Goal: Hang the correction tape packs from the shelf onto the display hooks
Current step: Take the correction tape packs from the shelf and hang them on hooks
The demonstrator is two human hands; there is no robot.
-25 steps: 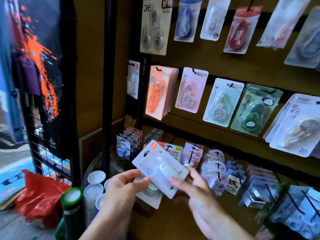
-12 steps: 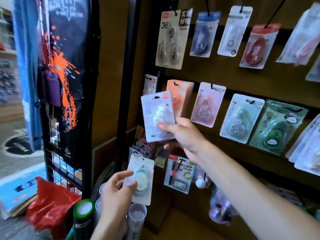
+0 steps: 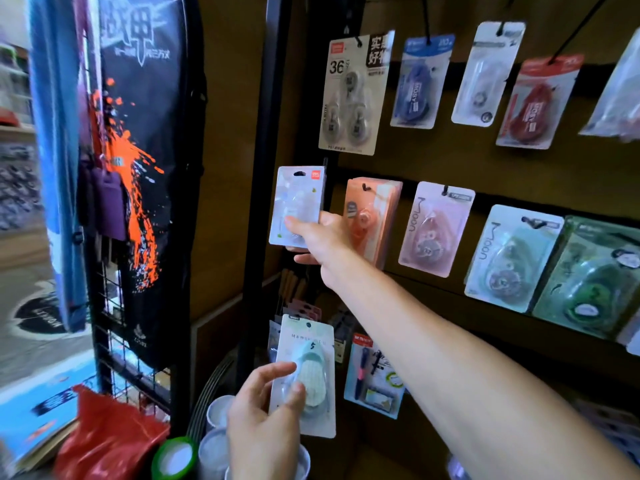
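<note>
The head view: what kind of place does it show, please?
Probably a stationery shop. Rows of carded correction tape packs hang on hooks, such as the pink pack and one marked 36. The right hand lifts a white pack to the display, and a backpack hangs on a wire rack.

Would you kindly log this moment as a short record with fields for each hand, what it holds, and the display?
right hand: raised to the middle row, pinching a white pack by its lower edge
white pack: upright, left of the orange packs; whether it is on a hook cannot be told
left hand: low, gripping a mint pack
top row: three-pack card hangs leftmost
middle row: pink pack right of the orange packs
</note>
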